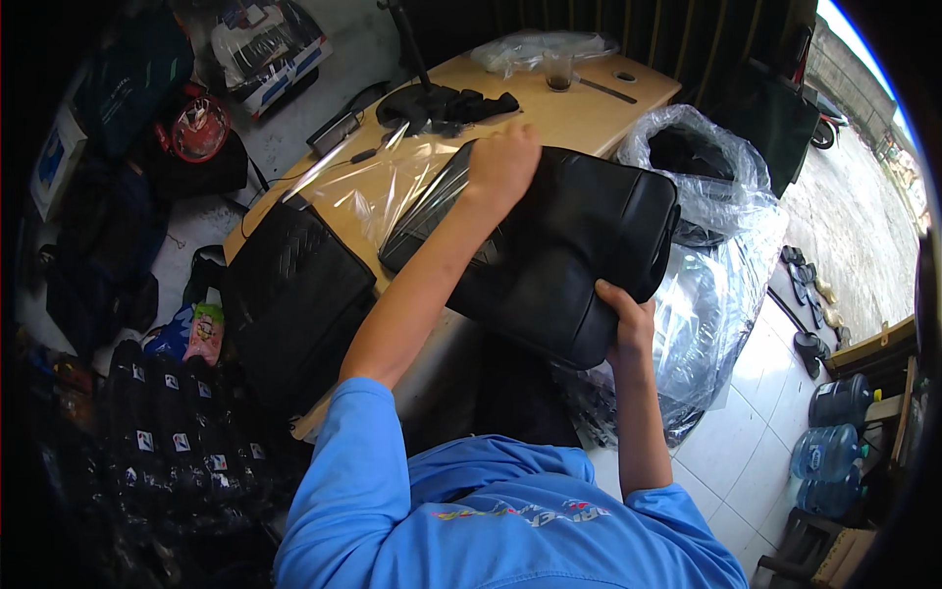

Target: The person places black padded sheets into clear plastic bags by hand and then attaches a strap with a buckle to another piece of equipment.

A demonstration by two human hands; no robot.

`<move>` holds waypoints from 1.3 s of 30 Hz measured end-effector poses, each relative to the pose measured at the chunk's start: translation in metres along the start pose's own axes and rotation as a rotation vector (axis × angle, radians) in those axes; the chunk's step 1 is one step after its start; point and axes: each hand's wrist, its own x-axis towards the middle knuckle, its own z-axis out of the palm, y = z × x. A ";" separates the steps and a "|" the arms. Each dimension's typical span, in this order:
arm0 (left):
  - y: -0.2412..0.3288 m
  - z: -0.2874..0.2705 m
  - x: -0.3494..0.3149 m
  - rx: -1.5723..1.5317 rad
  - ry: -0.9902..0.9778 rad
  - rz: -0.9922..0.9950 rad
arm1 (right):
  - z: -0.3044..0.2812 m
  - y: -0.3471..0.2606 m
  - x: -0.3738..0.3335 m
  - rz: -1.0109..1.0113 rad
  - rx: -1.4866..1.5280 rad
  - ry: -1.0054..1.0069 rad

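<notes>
Black bag [579, 231] held over the table's [481, 83] edge

The right hand [631, 319] clamps its right side, thumb on top. The left hand [505, 162] curls into a fist at the far edge, near clear film [388, 191]; I can't tell what it grips.

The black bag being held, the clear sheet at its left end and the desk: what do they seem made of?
Black bag: perhaps synthetic or real leather, smooth with a low sheen, judging by soft highlights and creases.
Clear sheet: thin plastic film, glossy, since it is see-through and wrinkled with bright glints.
Desk: wood or wood-look laminate, smooth, going by its even tan top.
</notes>
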 end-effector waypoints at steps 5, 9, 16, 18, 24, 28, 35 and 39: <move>-0.018 0.015 -0.011 0.037 -0.133 0.012 | -0.010 0.001 -0.002 -0.021 -0.001 -0.104; -0.019 0.022 -0.001 0.063 -0.042 0.085 | -0.006 -0.004 -0.002 0.002 -0.048 -0.141; -0.015 0.025 0.005 -0.169 0.105 0.250 | 0.008 -0.030 0.001 -0.029 -0.053 -0.097; -0.005 0.017 0.010 -0.212 0.087 0.183 | 0.008 -0.038 0.001 -0.019 -0.097 -0.078; 0.002 -0.045 -0.024 -0.583 0.426 -0.265 | -0.040 -0.021 0.003 -0.054 0.082 0.023; -0.035 -0.031 -0.144 -1.197 0.748 -1.354 | -0.065 0.007 0.011 0.040 0.406 -0.168; -0.029 -0.005 -0.128 -2.302 0.533 -1.510 | -0.065 0.016 0.005 -0.001 0.287 -0.119; -0.022 -0.001 -0.134 -2.276 0.661 -1.484 | -0.052 0.013 -0.009 -0.008 0.114 -0.023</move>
